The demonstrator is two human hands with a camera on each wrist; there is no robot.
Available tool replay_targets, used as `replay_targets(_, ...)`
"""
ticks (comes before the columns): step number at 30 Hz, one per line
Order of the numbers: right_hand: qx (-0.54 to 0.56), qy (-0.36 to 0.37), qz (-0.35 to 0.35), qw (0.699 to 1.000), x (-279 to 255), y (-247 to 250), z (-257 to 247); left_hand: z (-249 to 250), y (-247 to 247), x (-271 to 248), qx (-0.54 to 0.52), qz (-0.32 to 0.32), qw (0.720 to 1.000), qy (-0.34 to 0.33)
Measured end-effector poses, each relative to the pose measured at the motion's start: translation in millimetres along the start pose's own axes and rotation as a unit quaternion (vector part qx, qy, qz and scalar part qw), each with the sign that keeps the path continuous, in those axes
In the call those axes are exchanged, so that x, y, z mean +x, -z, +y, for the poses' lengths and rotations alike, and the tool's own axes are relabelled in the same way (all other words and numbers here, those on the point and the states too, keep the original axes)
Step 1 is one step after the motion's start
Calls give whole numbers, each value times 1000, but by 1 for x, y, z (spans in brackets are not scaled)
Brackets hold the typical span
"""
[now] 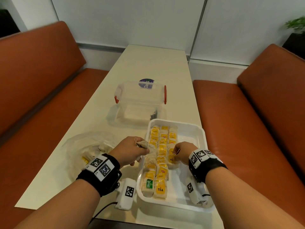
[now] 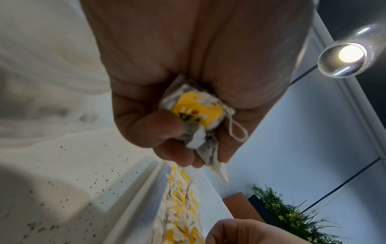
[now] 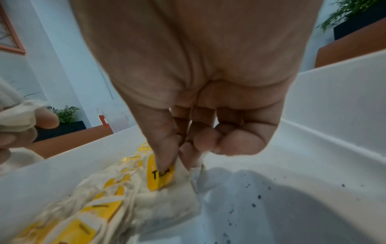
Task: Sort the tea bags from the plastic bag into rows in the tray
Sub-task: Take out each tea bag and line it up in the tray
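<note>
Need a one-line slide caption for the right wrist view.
Right hand pinches a yellow-tagged tea bag at the end of a row in the white tray.

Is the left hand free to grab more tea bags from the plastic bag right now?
Probably not yet: the left hand already grips tea bags. The plastic bag lies open beside it, nothing blocking.

The yellow tag of the crumpled paper tea bag [image 2: 198, 113] in the left hand [image 2: 188, 82] is partly covered by the thumb, its print unreadable. The crinkled clear plastic bag [image 1: 85, 146] hides behind the left wrist (contents indistinct). The rows in the white plastic tray [image 3: 334, 115] blur together in the right wrist view.
</note>
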State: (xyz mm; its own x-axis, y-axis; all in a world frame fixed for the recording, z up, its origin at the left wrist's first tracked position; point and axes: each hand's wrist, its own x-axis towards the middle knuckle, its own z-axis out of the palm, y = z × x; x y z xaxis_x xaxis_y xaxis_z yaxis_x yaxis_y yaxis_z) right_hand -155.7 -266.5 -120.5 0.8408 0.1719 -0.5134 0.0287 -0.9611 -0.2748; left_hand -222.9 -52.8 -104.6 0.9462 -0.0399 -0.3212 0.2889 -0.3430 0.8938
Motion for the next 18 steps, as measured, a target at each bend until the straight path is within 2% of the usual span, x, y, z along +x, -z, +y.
replay_targets(6, -12, -24, -1, 1000, 3, -3, 1, -1, -1, -1, -36, -2, 999, 0)
replay_targets(9, 31, -17, 53, 998, 0, 1, 0, -2, -2, -6, -141, -4, 990, 23)
replay_targets(11, 85, 43, 112, 989, -7, 9, -5, -1, -2, -10, -247, -19, 967, 56)
replay_targets(12, 126, 90, 120, 981, -12, 13, -11, -1, -3, -12, -303, -29, 950, 75)
replay_targets(14, 220, 180, 79, 955, -24, 20, -26, 0, -5, -14, -398, -43, 910, 110)
replay_targets(16, 274, 234, 24, 933, -34, 23, -38, 2, -6, -16, -455, -55, 879, 130)
replay_targets(18, 291, 253, 7, 923, -37, 23, -45, 4, -8, -18, -468, -63, 873, 121)
